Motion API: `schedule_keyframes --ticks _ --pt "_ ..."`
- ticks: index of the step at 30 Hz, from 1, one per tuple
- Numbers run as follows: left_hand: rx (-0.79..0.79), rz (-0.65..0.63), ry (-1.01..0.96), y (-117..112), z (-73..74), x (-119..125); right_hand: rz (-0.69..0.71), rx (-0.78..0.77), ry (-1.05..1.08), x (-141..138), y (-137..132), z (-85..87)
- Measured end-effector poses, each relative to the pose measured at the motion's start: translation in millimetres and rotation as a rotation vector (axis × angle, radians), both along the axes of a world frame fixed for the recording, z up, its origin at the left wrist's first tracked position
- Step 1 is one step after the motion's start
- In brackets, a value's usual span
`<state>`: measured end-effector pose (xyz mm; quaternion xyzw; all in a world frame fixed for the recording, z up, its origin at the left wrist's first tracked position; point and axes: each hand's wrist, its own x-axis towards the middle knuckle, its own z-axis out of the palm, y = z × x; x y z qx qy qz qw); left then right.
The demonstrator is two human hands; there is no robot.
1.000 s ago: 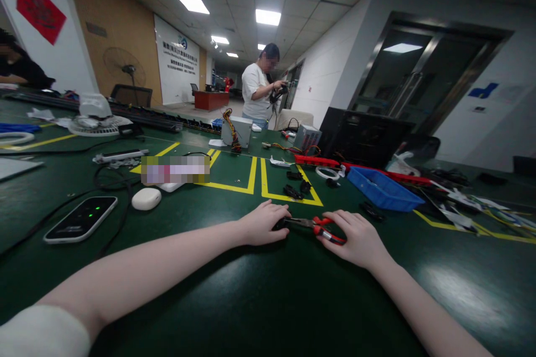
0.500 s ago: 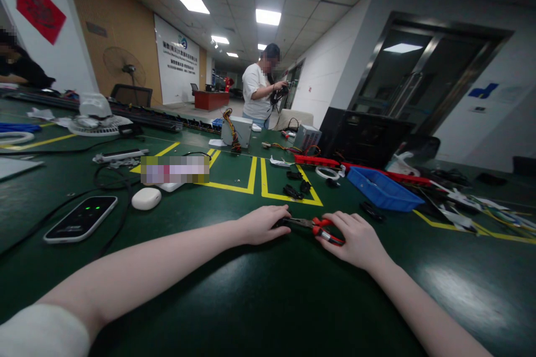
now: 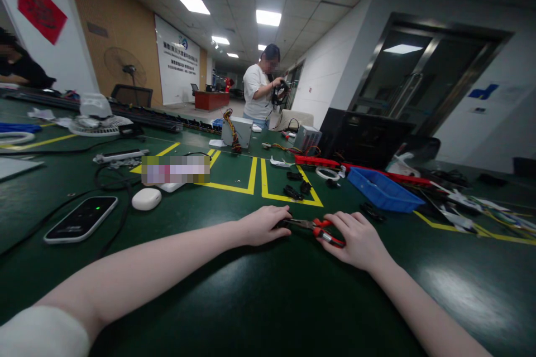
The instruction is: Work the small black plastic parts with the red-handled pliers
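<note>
Over the near part of the desk (image 3: 268, 301), your left hand (image 3: 263, 226) pinches a small dark piece (image 3: 283, 223) between thumb and fingers, most of it hidden, while your right hand (image 3: 355, 240) is curled around the handles of the pliers (image 3: 317, 224). The pliers' tips reach the piece right beside your left fingertips; whether they actually bite it, I cannot tell. That closeness looks like the main hazard: a slip under a hard squeeze could nip your thumb. Because the piece is small, a weak pinch or a sideways pull could let it twist or spring away. Just beyond your hands, dark parts (image 3: 293, 193) lie within a yellow tape outline (image 3: 263, 178); a dropped piece could get lost among them. Farther right sits a blue tray (image 3: 402, 204), which a wide swing of your right hand might knock.
</note>
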<state>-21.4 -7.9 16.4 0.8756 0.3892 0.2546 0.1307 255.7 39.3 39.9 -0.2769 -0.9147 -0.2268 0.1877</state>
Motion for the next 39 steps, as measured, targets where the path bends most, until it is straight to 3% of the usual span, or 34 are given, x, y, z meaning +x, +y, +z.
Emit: schedule_keyframes --ticks 13,27,31,39 --pt "-0.007 0.027 0.033 -5.1 6.8 1.4 -0.075 -0.190 0.015 -2.2 -3.4 3.8" --pt "-0.032 0.033 0.025 -5.2 6.5 2.6 -0.158 -0.505 0.053 -5.2 -4.6 8.3" --pt "-0.051 0.018 0.016 -5.8 7.5 2.0 -0.140 -0.476 0.056 -4.2 -4.0 6.8" --pt "-0.079 0.037 0.005 -5.6 7.2 2.4 -0.095 -0.275 0.084 3.9 2.1 7.4"
